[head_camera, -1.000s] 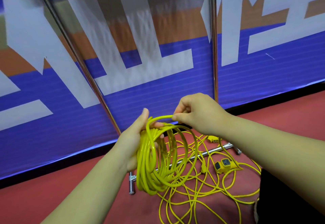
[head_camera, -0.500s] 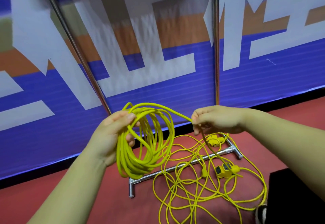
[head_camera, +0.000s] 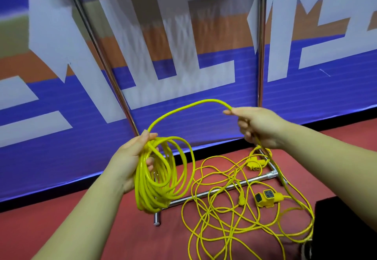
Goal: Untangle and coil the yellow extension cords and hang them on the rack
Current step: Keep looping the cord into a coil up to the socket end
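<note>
We find the yellow coil (head_camera: 163, 178) gripped by the left hand's (head_camera: 130, 157) curled fingers above the red floor (head_camera: 122, 229) near the rack's base bar (head_camera: 179, 200), while the right hand (head_camera: 261, 125) pinches the feeding strand (head_camera: 183, 108); we advise laying each loop at matching size, without twist.

Left hand (head_camera: 130, 157) fingers mostly hidden behind coil (head_camera: 140, 188); loose cord (head_camera: 234, 215) below right hand (head_camera: 261, 126) cut off by bottom edge
</note>
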Tool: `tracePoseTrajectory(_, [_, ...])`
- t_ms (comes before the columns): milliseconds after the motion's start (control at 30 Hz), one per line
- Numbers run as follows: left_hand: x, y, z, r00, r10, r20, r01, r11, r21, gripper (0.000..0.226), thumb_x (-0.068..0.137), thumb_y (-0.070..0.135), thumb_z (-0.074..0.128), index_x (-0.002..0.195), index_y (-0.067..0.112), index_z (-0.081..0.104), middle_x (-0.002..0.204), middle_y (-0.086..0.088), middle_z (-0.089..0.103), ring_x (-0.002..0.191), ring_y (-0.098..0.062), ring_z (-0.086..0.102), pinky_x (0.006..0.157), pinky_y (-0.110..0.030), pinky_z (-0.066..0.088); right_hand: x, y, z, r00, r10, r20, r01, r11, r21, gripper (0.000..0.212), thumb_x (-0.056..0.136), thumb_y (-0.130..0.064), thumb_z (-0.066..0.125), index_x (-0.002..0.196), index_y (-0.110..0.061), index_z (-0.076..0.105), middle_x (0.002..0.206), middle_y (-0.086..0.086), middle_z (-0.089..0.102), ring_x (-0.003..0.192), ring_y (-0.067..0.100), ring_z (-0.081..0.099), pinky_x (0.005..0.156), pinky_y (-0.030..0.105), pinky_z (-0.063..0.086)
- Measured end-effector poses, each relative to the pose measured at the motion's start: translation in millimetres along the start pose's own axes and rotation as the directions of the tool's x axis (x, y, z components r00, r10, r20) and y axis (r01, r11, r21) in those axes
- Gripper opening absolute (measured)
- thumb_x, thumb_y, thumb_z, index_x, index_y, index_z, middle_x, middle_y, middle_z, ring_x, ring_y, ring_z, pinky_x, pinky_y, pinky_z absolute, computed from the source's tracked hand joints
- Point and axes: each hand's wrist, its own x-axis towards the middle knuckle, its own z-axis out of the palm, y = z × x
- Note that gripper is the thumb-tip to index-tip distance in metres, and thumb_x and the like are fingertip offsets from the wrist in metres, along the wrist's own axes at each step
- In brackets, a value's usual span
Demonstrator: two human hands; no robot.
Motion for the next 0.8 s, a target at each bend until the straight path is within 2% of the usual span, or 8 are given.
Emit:
tracePoseTrajectory(100, [7, -14, -7, 0.994, -0.052, -0.091, 0.056, 0.997, 0.046, 0.038, 0.085, 0.044, 0.068, 0.099, 0.009, 0.065, 0.067, -0.008, 0.049, 0.042, -0.013, 0.042, 0.042, -0.023, 0.040, -6, -13, 7, 0.999, 0.044, 0.008, -0.045, 0.963, 0.265, 0.036, 0.100, -0.036, 0.048, 0.109, -0.011, 0.073, 0.058, -0.003, 0.038, 0.048, 0.009, 0.024, 0.041, 0.016, 0.028])
tracePoseTrajectory(200, [13, -24, -14, 0.980, -0.044, -0.193, 0.057, 0.997, 0.058, 0.023, 0.090, 0.027, 0.071, 0.099, 0.007, 0.066, 0.070, -0.009, 0.049, 0.041, -0.012, 0.044, 0.040, -0.021, 0.041, -12, -14, 9, 0.993, 0.075, 0.089, -0.099, 0.950, 0.297, 0.029, 0.099, -0.032, 0.053, 0.100, -0.010, 0.071, 0.060, -0.004, 0.040, 0.048, 0.006, 0.027, 0.042, 0.015, 0.031])
tracePoseTrajectory(367, [19, -28, -26, 0.946, -0.007, -0.323, 0.020, 0.999, 0.037, 0.025, 0.085, 0.005, 0.075, 0.109, 0.009, 0.068, 0.080, -0.014, 0.062, 0.042, -0.012, 0.050, 0.042, -0.022, 0.046, -19, -9, 9, 0.958, 0.213, 0.192, -0.164, 0.956, -0.242, 0.019, 0.092, -0.025, 0.065, 0.082, -0.012, 0.075, 0.058, -0.005, 0.043, 0.048, 0.006, 0.034, 0.043, 0.015, 0.034])
tracePoseTrajectory(433, [20, -26, -28, 0.941, 0.032, -0.336, -0.023, 0.999, 0.032, 0.028, 0.084, 0.001, 0.074, 0.110, 0.009, 0.068, 0.077, -0.014, 0.062, 0.043, -0.012, 0.051, 0.043, -0.024, 0.047, -21, -4, 8, 0.968, 0.208, 0.141, -0.068, 0.756, -0.651, 0.013, 0.086, -0.022, 0.072, 0.079, -0.011, 0.076, 0.058, -0.002, 0.048, 0.046, 0.009, 0.040, 0.041, 0.017, 0.033])
tracePoseTrajectory(500, [19, -24, -28, 0.941, 0.073, -0.331, -0.066, 0.997, 0.032, 0.030, 0.084, 0.000, 0.074, 0.112, 0.009, 0.067, 0.078, -0.014, 0.061, 0.044, -0.013, 0.050, 0.045, -0.026, 0.047, -21, -1, 10, 0.980, 0.180, 0.085, 0.025, 0.309, -0.951, 0.016, 0.084, -0.025, 0.074, 0.079, -0.010, 0.072, 0.059, -0.002, 0.052, 0.047, 0.011, 0.048, 0.043, 0.020, 0.037])
tracePoseTrajectory(567, [17, -20, -24, 0.946, 0.122, -0.300, -0.116, 0.993, 0.039, 0.032, 0.084, -0.002, 0.073, 0.114, 0.007, 0.066, 0.077, -0.015, 0.059, 0.045, -0.014, 0.049, 0.045, -0.027, 0.046, -19, 3, 16, 0.992, 0.122, 0.025, 0.034, -0.067, -0.997, 0.026, 0.086, -0.027, 0.068, 0.066, -0.013, 0.059, 0.059, 0.001, 0.047, 0.058, 0.022, 0.050, 0.048, 0.025, 0.038])
tracePoseTrajectory(600, [15, -18, -21, 0.949, 0.145, -0.280, -0.140, 0.989, 0.039, 0.032, 0.085, -0.003, 0.071, 0.114, 0.006, 0.065, 0.077, -0.015, 0.058, 0.044, -0.014, 0.049, 0.044, -0.027, 0.045, -17, 7, 18, 0.997, 0.083, 0.007, 0.020, -0.150, -0.988, 0.030, 0.087, -0.023, 0.062, 0.061, -0.013, 0.052, 0.058, 0.003, 0.043, 0.061, 0.026, 0.047, 0.047, 0.027, 0.034])
tracePoseTrajectory(800, [-1, -2, 4, 0.966, 0.230, -0.120, -0.232, 0.973, -0.004, 0.029, 0.087, -0.003, 0.063, 0.115, 0.004, 0.063, 0.077, -0.015, 0.060, 0.043, -0.015, 0.046, 0.044, -0.025, 0.043, -7, 13, 10, 0.960, -0.217, -0.178, -0.168, 0.063, -0.984, 0.020, 0.085, -0.010, 0.056, 0.069, -0.015, 0.045, 0.072, 0.005, 0.052, 0.064, 0.026, 0.050, 0.055, 0.030, 0.040])
